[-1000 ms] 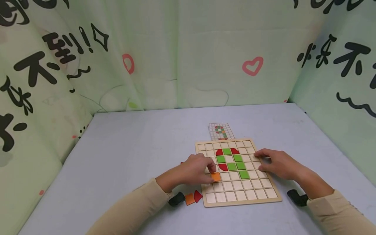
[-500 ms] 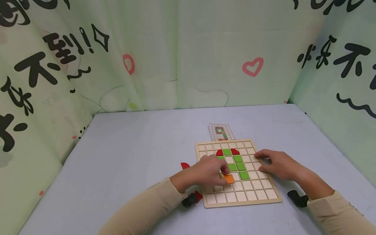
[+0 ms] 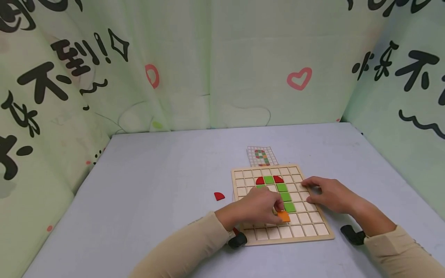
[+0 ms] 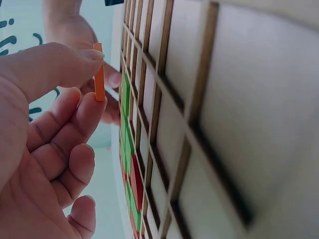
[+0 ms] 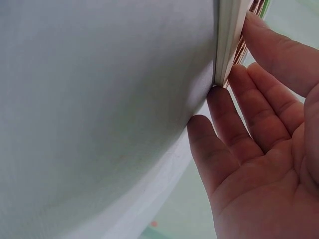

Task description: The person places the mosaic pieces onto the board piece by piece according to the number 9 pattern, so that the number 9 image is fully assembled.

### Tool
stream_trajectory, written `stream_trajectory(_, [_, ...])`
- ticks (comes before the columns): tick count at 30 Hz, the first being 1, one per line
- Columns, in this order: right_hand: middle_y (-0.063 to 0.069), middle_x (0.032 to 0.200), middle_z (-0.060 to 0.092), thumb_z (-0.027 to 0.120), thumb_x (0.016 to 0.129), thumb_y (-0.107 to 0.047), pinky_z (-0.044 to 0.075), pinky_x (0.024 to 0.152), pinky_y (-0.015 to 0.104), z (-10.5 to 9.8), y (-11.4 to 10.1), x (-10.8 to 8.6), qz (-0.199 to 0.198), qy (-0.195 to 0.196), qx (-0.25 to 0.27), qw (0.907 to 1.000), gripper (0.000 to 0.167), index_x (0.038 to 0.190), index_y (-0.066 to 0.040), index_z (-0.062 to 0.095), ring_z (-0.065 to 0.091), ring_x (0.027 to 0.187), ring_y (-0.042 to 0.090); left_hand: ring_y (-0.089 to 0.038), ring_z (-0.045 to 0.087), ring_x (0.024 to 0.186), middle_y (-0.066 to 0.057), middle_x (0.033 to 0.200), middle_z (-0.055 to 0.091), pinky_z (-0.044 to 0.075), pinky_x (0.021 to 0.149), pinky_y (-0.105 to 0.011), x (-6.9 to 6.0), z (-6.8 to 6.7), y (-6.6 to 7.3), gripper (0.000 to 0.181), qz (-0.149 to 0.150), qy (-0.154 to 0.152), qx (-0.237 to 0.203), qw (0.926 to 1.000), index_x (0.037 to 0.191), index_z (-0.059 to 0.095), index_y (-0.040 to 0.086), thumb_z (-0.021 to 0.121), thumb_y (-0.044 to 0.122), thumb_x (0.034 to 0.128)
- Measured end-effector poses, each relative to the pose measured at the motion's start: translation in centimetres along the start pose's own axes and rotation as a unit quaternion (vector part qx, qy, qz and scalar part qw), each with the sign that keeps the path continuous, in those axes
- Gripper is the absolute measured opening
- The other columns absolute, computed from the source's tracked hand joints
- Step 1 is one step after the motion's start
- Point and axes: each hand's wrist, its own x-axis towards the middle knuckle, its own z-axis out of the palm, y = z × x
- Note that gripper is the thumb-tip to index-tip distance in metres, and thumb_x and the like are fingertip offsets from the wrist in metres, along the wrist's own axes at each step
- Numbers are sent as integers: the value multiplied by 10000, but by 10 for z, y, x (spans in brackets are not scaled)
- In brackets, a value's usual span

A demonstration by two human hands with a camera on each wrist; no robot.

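My left hand (image 3: 259, 206) pinches an orange square tile (image 3: 284, 216) between thumb and fingertips, over the lower middle of a wooden grid board (image 3: 287, 239). In the left wrist view the tile (image 4: 99, 72) is edge-on and apart from the grid. Green square tiles (image 3: 286, 197) and red rounded tiles (image 3: 278, 179) lie in the board's cells, some hidden behind the left hand. At the board's right edge rests my right hand (image 3: 330, 195). In the right wrist view its fairly straight fingers (image 5: 256, 112) and thumb touch the rim (image 5: 229, 45).
A printed pattern card (image 3: 263, 154) lies behind the board, its lower edge covered. One red rounded piece (image 3: 219, 196) lies on the white table (image 3: 167, 173) left of the board. Another red piece (image 3: 236, 231) is partly hidden by the left wrist. A printed curtain surrounds the table.
My left hand has carried the orange tile rightward across the board, from near its left side to below the green column. The right hand has stayed at the board's edge.
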Motion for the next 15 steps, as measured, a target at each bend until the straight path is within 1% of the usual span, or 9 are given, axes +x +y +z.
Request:
stream_trajectory(4, [275, 1346, 551, 764, 876, -225, 388, 979, 629, 0, 0, 0, 14, -12, 3, 10000, 502, 1301, -13, 603, 500, 1208, 469, 1, 455, 794, 203, 808, 576, 348, 706, -190, 5, 3, 6, 167, 46, -20, 121, 9999, 977, 710, 237, 780, 344, 870])
stream_trajectory(11, [271, 1344, 556, 761, 879, -228, 389, 981, 625, 0, -1, 0, -5, 7, 2, 10000, 496, 1299, -16, 606, 492, 1229, 471, -4, 444, 795, 203, 772, 535, 335, 724, -220, 8, 9, 12, 147, -121, -143, 223, 9996, 972, 698, 276, 778, 335, 864])
stream_trajectory(15, [270, 1342, 557, 759, 881, -226, 392, 978, 623, 0, -1, 0, -15, 11, 4, 10000, 491, 1298, -16, 606, 497, 1225, 468, 5, 446, 791, 204, 759, 534, 336, 714, -220, 9, 12, 14, 148, -130, -177, 277, 9994, 972, 695, 283, 778, 337, 863])
